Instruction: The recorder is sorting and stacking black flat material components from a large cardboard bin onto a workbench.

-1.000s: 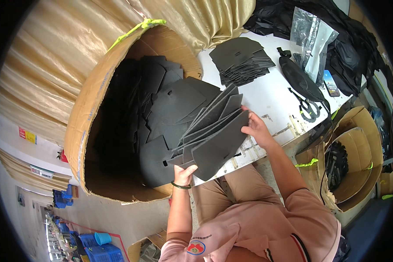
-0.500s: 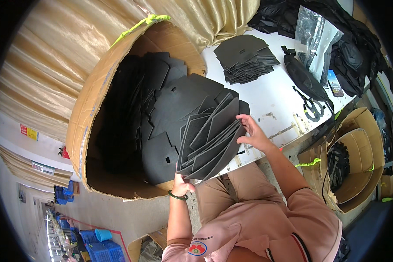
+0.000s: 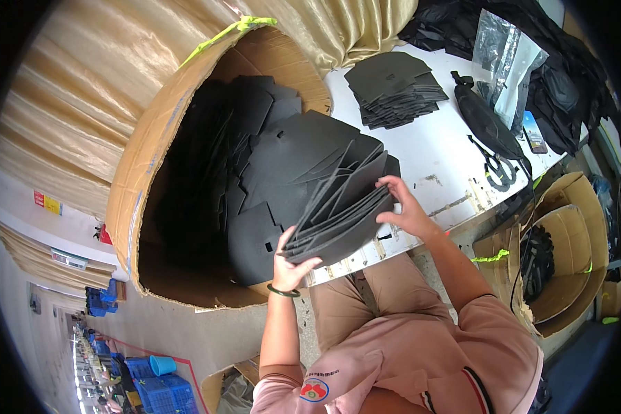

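Observation:
Between my two hands is a bundle of thin black foam sheets (image 3: 352,231), tilted and slightly fanned at the near edge of the table. My left hand (image 3: 293,268) is closed on the bundle's lower left end, thumb on the near side. At the upper right end, my right hand (image 3: 406,209) grips the sheets' edges between thumb and fingers. Just beyond the bundle, more loose black sheets (image 3: 290,162) with small square holes spill from a big cardboard box (image 3: 152,131). The box's inside is mostly in shadow.
A stack of black sheets (image 3: 393,86) lies on the white table (image 3: 421,155). Right of it are black scissors (image 3: 497,169), a black pouch (image 3: 486,117), a clear plastic bag (image 3: 504,58) and a phone (image 3: 533,133). An open carton (image 3: 576,228) stands at the right.
My left hand has moved up along the bundle's end and holds it more fully. The sheets sit closer together and less fanned. My right hand stays at the upper right end.

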`<state>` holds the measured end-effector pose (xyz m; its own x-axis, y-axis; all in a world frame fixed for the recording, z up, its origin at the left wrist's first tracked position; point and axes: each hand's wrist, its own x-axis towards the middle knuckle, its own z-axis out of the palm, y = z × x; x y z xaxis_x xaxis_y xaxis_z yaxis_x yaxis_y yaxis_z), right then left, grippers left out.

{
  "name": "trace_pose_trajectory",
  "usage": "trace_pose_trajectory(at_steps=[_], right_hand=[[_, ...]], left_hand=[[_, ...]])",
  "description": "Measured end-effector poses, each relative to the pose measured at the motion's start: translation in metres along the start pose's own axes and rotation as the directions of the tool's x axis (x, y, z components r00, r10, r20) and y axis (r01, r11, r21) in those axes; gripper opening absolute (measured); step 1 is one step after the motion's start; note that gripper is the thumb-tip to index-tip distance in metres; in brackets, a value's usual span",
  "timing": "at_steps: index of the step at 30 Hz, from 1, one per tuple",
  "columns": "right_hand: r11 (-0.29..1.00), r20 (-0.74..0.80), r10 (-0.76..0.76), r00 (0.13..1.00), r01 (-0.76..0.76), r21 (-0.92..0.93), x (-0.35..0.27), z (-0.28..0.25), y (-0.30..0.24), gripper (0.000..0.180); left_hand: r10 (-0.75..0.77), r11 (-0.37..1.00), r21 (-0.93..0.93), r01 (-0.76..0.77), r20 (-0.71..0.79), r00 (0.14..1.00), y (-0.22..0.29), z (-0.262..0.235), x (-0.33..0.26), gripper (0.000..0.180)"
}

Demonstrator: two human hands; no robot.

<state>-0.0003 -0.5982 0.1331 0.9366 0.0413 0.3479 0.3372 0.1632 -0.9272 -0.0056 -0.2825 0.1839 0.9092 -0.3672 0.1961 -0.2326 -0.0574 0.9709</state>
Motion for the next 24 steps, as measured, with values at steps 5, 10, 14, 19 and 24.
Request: trace_pose_trajectory(at_steps=[5,10,14,19,24], right_hand=[[0.994,-0.085,-0.098,0.992,0.094,-0.055,0.007,-0.026,-0.018,0.072],[0.558,0.170,-0.301,0.938,0.318,-0.766,0.037,-0.009,-0.079,0.052],[0.387,0.269,-0.329,0.905,0.390,-0.836,0.051,0.021,-0.084,0.057],[0.127,0.390,-0.328,0.861,0.449,-0.884,0.060,0.039,-0.097,0.062],[-0.022,0.323,-0.221,0.920,0.326,-0.945,0.057,0.027,-0.100,0.060]], left_hand=[[-0.052,0.998,-0.015,0.053,0.060,0.997,-0.019,-0.018,0.005,0.094],[-0.007,0.998,-0.060,0.010,0.046,0.999,-0.003,-0.005,0.006,0.102],[0.055,0.998,-0.020,-0.055,0.037,0.998,0.001,-0.006,0.007,0.114],[0.063,0.998,-0.012,-0.063,-0.008,0.998,0.005,-0.008,0.004,0.116],[0.053,0.998,0.022,-0.054,0.019,0.998,0.010,-0.002,0.009,0.114]])
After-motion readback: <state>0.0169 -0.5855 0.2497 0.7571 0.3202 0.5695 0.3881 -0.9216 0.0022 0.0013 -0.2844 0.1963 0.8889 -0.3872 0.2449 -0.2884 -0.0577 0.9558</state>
